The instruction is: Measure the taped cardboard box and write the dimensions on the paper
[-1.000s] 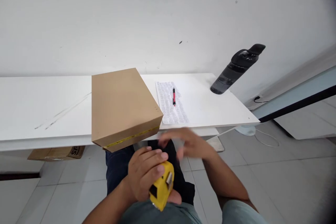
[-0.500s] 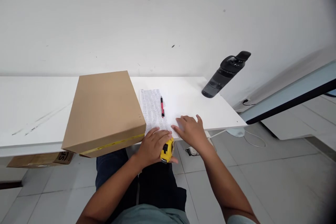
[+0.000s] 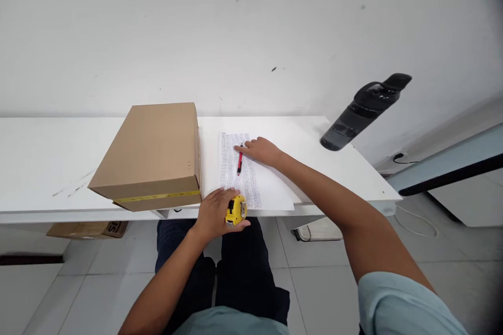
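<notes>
My left hand [image 3: 215, 214] is wrapped around a yellow and black tape measure [image 3: 236, 210] at the table's front edge, above my lap. No extended blade can be seen. My right hand [image 3: 262, 151] reaches over a sheet of paper [image 3: 239, 186] covered in dense handwriting. Its index finger is stretched across the upper end of a red and black pen [image 3: 239, 161] lying on the paper; whether it presses on the pen I cannot tell. Left of the paper sits a closed cardboard box [image 3: 151, 146] with a yellow strip along its front side.
A dark bottle [image 3: 359, 115] stands at the right end of the white table [image 3: 298, 131], against the wall. Beneath the table are another cardboard box [image 3: 88, 229] and a white power-strip-like item [image 3: 318, 231] with cables on the floor.
My right hand has moved forward and left, from the table edge to the pen. The pen's angle has changed slightly. A gap now shows between box and paper. My left hand still holds the tape measure.
</notes>
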The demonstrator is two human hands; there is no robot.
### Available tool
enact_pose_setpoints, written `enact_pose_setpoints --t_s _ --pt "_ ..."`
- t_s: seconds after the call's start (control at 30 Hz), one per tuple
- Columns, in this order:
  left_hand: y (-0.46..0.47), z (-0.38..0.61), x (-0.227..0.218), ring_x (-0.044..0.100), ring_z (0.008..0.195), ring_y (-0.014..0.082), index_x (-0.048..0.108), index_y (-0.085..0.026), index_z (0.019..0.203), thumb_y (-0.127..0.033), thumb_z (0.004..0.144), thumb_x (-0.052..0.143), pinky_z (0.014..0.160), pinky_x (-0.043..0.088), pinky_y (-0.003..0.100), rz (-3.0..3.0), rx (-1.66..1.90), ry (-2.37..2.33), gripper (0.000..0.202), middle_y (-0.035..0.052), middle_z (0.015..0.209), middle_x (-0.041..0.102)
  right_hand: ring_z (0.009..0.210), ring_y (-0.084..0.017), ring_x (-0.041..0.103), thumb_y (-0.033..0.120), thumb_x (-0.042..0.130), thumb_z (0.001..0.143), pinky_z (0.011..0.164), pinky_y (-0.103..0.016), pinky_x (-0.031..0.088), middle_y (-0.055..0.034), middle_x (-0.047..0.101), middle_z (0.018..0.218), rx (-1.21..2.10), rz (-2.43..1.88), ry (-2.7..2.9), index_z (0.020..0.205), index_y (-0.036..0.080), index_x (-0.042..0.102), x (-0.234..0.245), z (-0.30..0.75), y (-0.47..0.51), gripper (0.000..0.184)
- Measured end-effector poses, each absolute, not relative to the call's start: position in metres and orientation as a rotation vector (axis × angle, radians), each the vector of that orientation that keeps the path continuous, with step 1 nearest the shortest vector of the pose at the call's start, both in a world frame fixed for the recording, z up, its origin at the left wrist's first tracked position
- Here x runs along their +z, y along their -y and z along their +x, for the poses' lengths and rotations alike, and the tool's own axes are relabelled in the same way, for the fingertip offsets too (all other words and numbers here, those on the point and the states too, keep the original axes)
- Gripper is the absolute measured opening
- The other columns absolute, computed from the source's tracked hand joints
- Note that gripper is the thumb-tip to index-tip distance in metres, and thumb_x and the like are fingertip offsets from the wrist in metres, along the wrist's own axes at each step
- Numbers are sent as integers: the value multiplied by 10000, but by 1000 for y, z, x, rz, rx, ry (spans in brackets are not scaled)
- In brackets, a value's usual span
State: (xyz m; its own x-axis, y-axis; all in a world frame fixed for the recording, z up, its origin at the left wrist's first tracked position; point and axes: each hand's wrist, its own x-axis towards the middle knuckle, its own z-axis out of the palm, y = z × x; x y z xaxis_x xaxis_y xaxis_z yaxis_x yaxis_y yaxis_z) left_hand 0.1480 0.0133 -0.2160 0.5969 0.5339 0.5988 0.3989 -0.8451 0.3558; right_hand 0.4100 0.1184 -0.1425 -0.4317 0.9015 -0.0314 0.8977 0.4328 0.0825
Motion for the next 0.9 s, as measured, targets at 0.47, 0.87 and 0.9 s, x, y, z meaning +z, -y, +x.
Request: enact_pose_setpoints --t_s 0.47,0.87,0.9 --pt "-11 156 -229 790 924 275 596 -215 1296 -790 769 674 916 617 431 2625 1454 -826 783 91 1066 807 718 -157 591 533 321 1060 679 -274 444 -38 683 891 -768 2582 -2757 1087 209 512 -172 436 -73 378" --pt "-14 162 -235 799 895 265 615 -210 1214 -782 746 688 866 616 404 2633 1513 -859 743 79 1030 817 623 -154 411 499 596 897 596 -310 310 28 463 596 -1433 2862 -2457 649 220 559 -170 421 -76 375" --pt "-14 162 -235 799 891 265 616 -211 1209 -782 741 690 860 616 403 2638 1515 -860 742 80 1030 817 615 -149 395 487 618 884 586 -310 294 30 455 590 -1433 2865 -2444 636 220 553 -171 421 -77 370"
